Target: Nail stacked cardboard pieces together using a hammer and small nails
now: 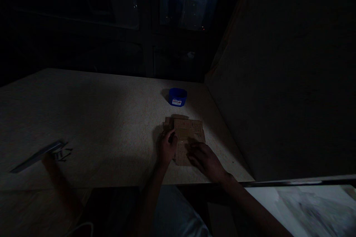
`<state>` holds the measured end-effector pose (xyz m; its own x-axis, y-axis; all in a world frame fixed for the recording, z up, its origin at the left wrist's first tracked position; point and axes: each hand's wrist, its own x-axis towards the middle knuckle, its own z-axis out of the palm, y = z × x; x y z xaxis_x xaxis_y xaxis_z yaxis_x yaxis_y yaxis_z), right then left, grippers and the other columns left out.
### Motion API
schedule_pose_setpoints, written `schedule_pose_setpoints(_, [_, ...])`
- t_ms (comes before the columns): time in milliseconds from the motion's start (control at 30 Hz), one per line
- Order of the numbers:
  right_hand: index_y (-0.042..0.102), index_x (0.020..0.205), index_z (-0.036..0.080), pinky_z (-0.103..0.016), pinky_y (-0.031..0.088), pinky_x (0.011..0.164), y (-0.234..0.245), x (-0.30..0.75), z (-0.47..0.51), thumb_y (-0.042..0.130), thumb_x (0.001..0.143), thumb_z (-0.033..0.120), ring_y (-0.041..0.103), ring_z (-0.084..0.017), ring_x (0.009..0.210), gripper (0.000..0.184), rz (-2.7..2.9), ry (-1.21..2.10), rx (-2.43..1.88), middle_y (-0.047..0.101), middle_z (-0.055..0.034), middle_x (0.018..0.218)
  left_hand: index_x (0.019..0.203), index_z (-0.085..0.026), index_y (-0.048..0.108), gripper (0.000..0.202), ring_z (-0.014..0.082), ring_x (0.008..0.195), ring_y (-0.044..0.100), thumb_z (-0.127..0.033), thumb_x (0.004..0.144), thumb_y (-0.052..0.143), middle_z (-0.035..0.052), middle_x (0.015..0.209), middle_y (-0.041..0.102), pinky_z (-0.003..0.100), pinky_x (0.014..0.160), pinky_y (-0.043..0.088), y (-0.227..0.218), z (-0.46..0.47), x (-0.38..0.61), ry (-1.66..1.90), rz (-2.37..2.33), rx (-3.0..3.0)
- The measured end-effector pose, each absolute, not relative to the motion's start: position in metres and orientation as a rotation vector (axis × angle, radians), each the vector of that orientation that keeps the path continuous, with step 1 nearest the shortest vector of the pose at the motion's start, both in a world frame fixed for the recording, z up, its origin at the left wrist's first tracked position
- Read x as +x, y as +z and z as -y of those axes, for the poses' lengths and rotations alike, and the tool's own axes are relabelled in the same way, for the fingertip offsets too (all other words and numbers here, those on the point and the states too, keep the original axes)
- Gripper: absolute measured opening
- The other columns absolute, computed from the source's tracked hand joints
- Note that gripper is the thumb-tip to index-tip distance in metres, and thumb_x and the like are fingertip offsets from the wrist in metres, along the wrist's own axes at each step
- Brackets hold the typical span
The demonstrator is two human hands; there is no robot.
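A brown piece of folded cardboard with printed markings (183,133) lies on the table in front of me. My left hand (167,147) is at its left edge, thumb and fingers closed on that edge. Over the lower right part of the cardboard is my right hand (205,159). Its fingers are bent and somewhat apart, with the tips down on the surface; I see nothing held in them. The dim light hides detail under both hands. Just beyond the cardboard stands a blue plastic tub (178,98) with a white label.
On the left, another person's hand (48,157) is at a long flat grey object (36,157) and some thin dark pieces (62,152), blurred. A tall dark panel (283,81) borders the table (116,118) on the right. Dark windows (191,0) are behind.
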<state>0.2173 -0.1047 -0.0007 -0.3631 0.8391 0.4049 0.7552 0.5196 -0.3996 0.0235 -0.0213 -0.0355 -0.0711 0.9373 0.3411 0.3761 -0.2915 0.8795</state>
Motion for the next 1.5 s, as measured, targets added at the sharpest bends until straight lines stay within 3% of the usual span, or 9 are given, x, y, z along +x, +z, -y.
schedule_pose_setpoints(200, [0.037,0.155,0.023,-0.053,0.047,0.108,0.008,0.211,0.095,0.069,0.09,0.035,0.047,-0.035,0.137,0.074,2.299,0.16,-1.279,0.05,-0.0202,0.148,0.109,-0.022,0.072,0.029,0.0216,0.105,0.067,-0.031,0.097,0.047,0.0084,0.108,0.073,0.037,0.096,0.052,-0.031,0.023,0.023,1.402,-1.385,1.638])
schedule_pose_setpoints(367, [0.029,0.158,0.018,-0.051,0.053,0.102,0.004,0.214,0.088,0.069,0.09,0.038,0.054,-0.035,0.133,0.081,2.382,0.232,-1.388,0.054,-0.0242,0.144,0.107,-0.021,0.073,0.034,0.0218,0.104,0.068,-0.036,0.1,0.043,0.0083,0.107,0.074,0.036,0.095,0.052,-0.029,0.024,0.022,1.37,-1.366,1.644])
schedule_pose_setpoints(533, [0.038,0.154,0.018,-0.047,0.058,0.094,0.008,0.213,0.088,0.064,0.093,0.04,0.063,-0.035,0.123,0.07,2.46,0.207,-1.384,0.06,-0.0238,0.139,0.103,-0.021,0.073,0.037,0.0225,0.103,0.068,-0.04,0.1,0.042,0.0087,0.105,0.074,0.036,0.095,0.052,-0.03,0.024,0.022,1.349,-1.374,1.656])
schedule_pose_setpoints(700, [0.052,0.144,0.016,-0.039,0.061,0.076,0.011,0.214,0.087,0.057,0.096,0.04,0.073,-0.031,0.1,0.054,2.522,0.083,-1.317,0.069,-0.0222,0.124,0.105,-0.021,0.074,0.037,0.0225,0.102,0.069,-0.04,0.1,0.042,0.0089,0.102,0.075,0.035,0.093,0.052,-0.032,0.024,0.022,1.328,-1.391,1.663])
schedule_pose_setpoints(867, [0.068,0.12,0.016,-0.031,0.058,0.069,0.017,0.22,0.088,0.047,0.101,0.029,0.075,-0.024,0.084,0.031,2.631,0.015,-1.185,0.077,-0.0153,0.099,0.107,-0.02,0.073,0.038,0.0215,0.101,0.069,-0.038,0.101,0.04,0.0088,0.106,0.075,0.034,0.093,0.053,-0.029,0.025,0.022,1.337,-1.395,1.635])
schedule_pose_setpoints(1067, [0.071,0.108,0.021,-0.031,0.059,0.069,0.034,0.236,0.084,0.048,0.099,0.028,0.075,-0.022,0.081,0.026,2.09,0.244,-1.358,0.077,-0.0112,0.099,0.099,-0.02,0.074,0.036,0.0224,0.099,0.07,-0.036,0.099,0.042,0.0093,0.1,0.076,0.036,0.092,0.053,-0.03,0.024,0.024,1.375,-1.416,1.631])
schedule_pose_setpoints(1167, [0.072,0.102,0.019,-0.032,0.06,0.066,0.045,0.249,0.075,0.059,0.093,0.038,0.074,-0.022,0.076,0.024,1.582,0.302,-1.482,0.077,-0.0102,0.094,0.098,-0.02,0.074,0.034,0.0231,0.098,0.07,-0.035,0.098,0.043,0.0092,0.099,0.076,0.038,0.092,0.053,-0.031,0.023,0.024,1.388,-1.42,1.604])
schedule_pose_setpoints(1300, [0.069,0.082,0.017,-0.034,0.061,0.061,0.054,0.262,0.066,0.073,0.077,0.053,0.071,-0.022,0.069,0.036,1.075,0.404,-1.441,0.075,-0.0071,0.078,0.099,-0.019,0.074,0.034,0.0227,0.095,0.07,-0.039,0.097,0.046,0.0096,0.1,0.076,0.037,0.087,0.055,-0.029,0.024,0.024,1.394,-1.397,1.55])
schedule_pose_setpoints(1500, [0.07,0.081,0.015,-0.036,0.062,0.06,0.051,0.265,0.074,0.084,0.061,0.044,0.067,-0.019,0.066,0.038,0.726,0.651,-1.338,0.073,-0.0049,0.08,0.117,-0.018,0.067,0.046,0.0195,0.084,0.07,-0.046,0.081,0.071,0.0079,0.098,0.074,0.034,0.078,0.058,-0.035,0.021,0.03,1.376,-1.43,1.487])
